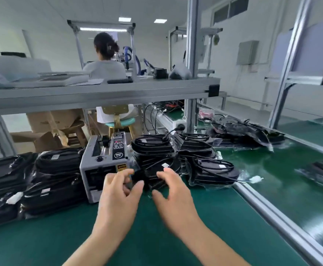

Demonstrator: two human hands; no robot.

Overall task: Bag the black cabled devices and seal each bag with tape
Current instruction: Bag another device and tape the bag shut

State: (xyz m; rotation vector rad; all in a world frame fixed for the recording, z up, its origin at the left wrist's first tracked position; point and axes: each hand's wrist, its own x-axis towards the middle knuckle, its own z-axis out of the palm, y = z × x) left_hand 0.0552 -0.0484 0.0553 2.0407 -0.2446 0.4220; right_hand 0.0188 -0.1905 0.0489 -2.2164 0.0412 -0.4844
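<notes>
A black cabled device (153, 174) lies just right of the tape dispenser (103, 164). The grip of the right hand (173, 196) is spread wide; that of the left hand (118, 192) cannot be told. The device is judged stiff and fairly heavy, its cable springy, so it is best held by the casing sides.

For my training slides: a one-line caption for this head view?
Left hand and right hand meet at a black cabled device beside the tape dispenser.
</notes>
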